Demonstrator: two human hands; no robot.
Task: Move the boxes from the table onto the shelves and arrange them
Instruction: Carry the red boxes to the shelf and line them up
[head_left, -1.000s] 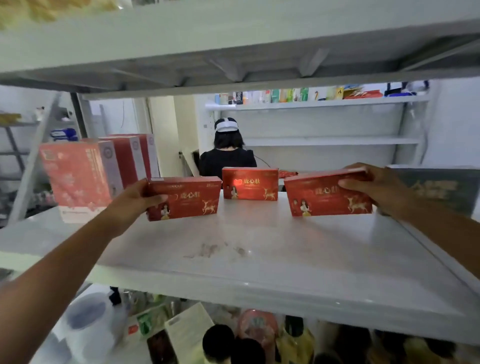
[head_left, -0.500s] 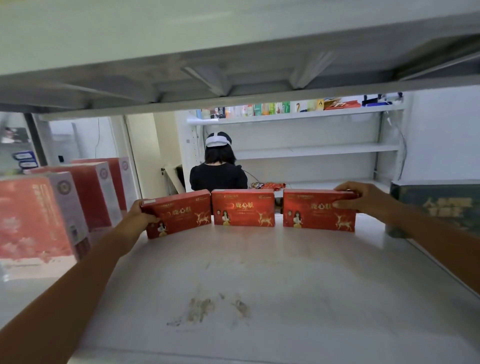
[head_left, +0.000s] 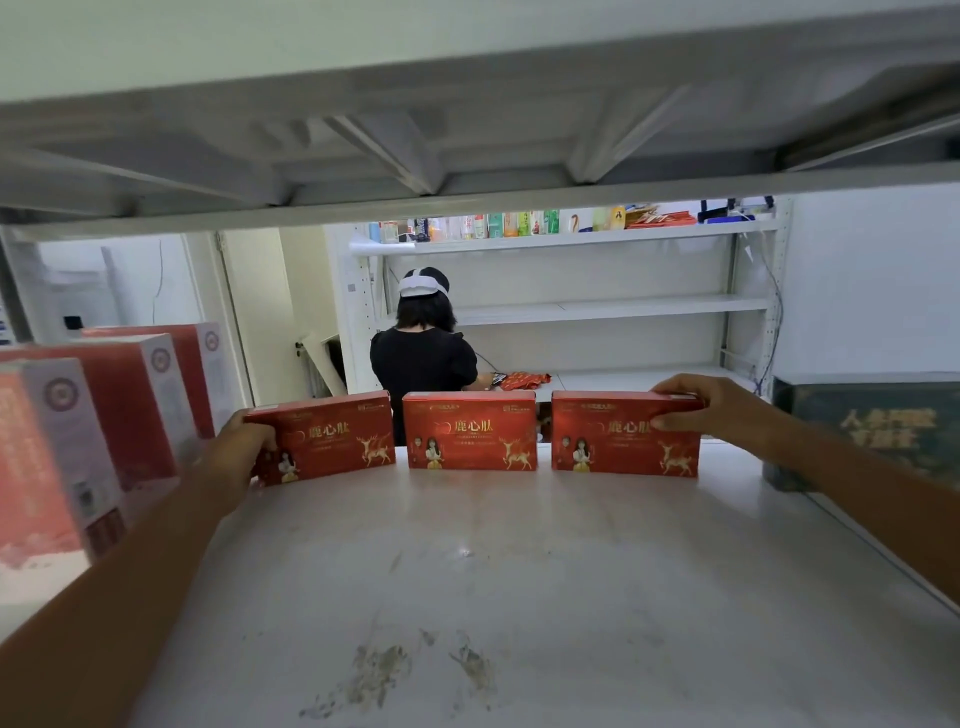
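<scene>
Boxes (head_left: 470, 436), three red ones, stand in a row at the back edge of the shelf (head_left: 467, 571) (narrow gaps between). My left hand (head_left: 236, 452) grips the left box (head_left: 332, 441), my right hand (head_left: 701, 405) pinches the right box (head_left: 623, 441). Three tall boxes (head_left: 130, 410) stand left, one green box (head_left: 872, 431) right.

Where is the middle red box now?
In the head view, the middle red box stands centrally at the far edge of the shelf, between the left red box and the right red box.

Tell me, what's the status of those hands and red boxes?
Left hand grips left red box. Right hand grips right red box. Middle red box stands free. Nothing blocking.
</scene>
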